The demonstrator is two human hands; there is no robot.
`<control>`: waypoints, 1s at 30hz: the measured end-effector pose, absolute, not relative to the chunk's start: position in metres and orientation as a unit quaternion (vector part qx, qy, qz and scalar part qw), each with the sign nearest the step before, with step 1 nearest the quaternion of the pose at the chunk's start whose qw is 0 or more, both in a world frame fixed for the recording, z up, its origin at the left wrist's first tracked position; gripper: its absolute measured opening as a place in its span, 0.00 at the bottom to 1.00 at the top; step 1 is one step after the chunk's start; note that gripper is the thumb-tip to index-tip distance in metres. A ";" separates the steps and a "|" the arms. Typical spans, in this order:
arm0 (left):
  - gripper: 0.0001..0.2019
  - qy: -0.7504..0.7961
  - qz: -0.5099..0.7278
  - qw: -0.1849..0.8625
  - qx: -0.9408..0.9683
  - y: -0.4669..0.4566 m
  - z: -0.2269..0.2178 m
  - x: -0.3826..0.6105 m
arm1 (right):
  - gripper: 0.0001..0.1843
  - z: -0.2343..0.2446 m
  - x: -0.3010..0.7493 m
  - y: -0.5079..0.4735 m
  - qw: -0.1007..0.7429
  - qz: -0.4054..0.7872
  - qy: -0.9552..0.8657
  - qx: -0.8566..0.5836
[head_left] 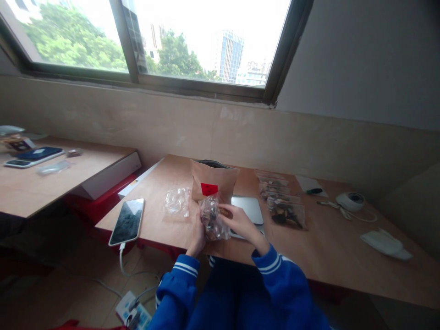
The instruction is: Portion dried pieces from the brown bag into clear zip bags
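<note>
In front of the brown paper pouch (pixel 218 179) with a red label, my left hand (pixel 197 234) is wrapped round the side of a clear plastic bag (pixel 216 229) that has dark bits in it. My right hand (pixel 242 223) is at the bag's upper right, fingers closed on a small brown piece (pixel 225 212) whose kind I cannot make out. Partly behind my right hand lies a flat silver-topped scale (pixel 249 208). Left of the pouch, a stack of clear zip bags (pixel 177 202) rests on the table.
Several filled clear bags (pixel 285 211) lie in a row to the right. Beyond them are a green-handled tool (pixel 314 191) on paper, a white dome camera (pixel 351 200) with its cable, and a white packet (pixel 387 243). A phone (pixel 128 221) on a charging cable sits at the left edge.
</note>
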State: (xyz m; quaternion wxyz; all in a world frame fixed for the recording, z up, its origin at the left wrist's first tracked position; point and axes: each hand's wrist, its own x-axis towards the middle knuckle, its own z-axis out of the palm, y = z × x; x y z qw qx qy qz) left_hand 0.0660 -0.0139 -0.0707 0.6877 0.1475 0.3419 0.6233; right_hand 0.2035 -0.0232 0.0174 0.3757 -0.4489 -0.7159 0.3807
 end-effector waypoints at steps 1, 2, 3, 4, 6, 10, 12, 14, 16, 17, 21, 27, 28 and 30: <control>0.21 0.338 0.626 0.689 0.142 -0.014 -0.070 0.065 | 0.18 0.020 0.207 -0.025 0.375 0.376 -0.716 -0.454; 0.21 0.332 0.629 0.689 0.136 -0.014 -0.070 0.065 | 0.18 0.024 0.212 -0.026 0.375 0.372 -0.714 -0.459; 0.21 0.328 0.632 0.690 0.130 -0.014 -0.069 0.065 | 0.18 0.029 0.218 -0.027 0.376 0.369 -0.712 -0.464; 0.21 0.324 0.632 0.692 0.126 -0.014 -0.068 0.064 | 0.17 0.035 0.223 -0.027 0.379 0.367 -0.709 -0.469; 0.21 0.323 0.629 0.697 0.120 -0.015 -0.066 0.064 | 0.17 0.051 0.232 -0.025 0.390 0.362 -0.702 -0.474; 0.22 0.329 0.620 0.702 0.119 -0.017 -0.065 0.063 | 0.19 0.092 0.231 0.000 0.477 0.338 -0.689 -0.428; 0.23 0.334 0.612 0.706 0.124 -0.017 -0.067 0.062 | 0.19 0.112 0.220 0.020 0.517 0.305 -0.697 -0.393; 0.23 0.336 0.605 0.711 0.130 -0.016 -0.071 0.061 | 0.17 0.127 0.207 0.041 0.507 0.268 -0.731 -0.369; 0.23 0.332 0.603 0.713 0.131 -0.016 -0.075 0.060 | 0.16 0.134 0.194 0.058 0.463 0.223 -0.778 -0.360; 0.22 0.330 0.604 0.714 0.130 -0.015 -0.076 0.060 | 0.16 0.136 0.190 0.064 0.439 0.203 -0.799 -0.357; 0.23 0.318 0.605 0.718 0.130 -0.013 -0.078 0.061 | 0.12 0.133 0.184 0.074 0.376 0.168 -0.843 -0.346; 0.25 0.294 0.598 0.734 0.128 -0.012 -0.079 0.061 | 0.09 0.142 0.190 0.084 0.270 0.155 -0.877 -0.367; 0.25 0.296 0.598 0.734 0.127 -0.012 -0.080 0.060 | 0.10 0.145 0.189 0.086 0.254 0.152 -0.879 -0.374; 0.24 0.301 0.595 0.734 0.129 -0.012 -0.081 0.060 | 0.11 0.149 0.184 0.092 0.236 0.144 -0.880 -0.387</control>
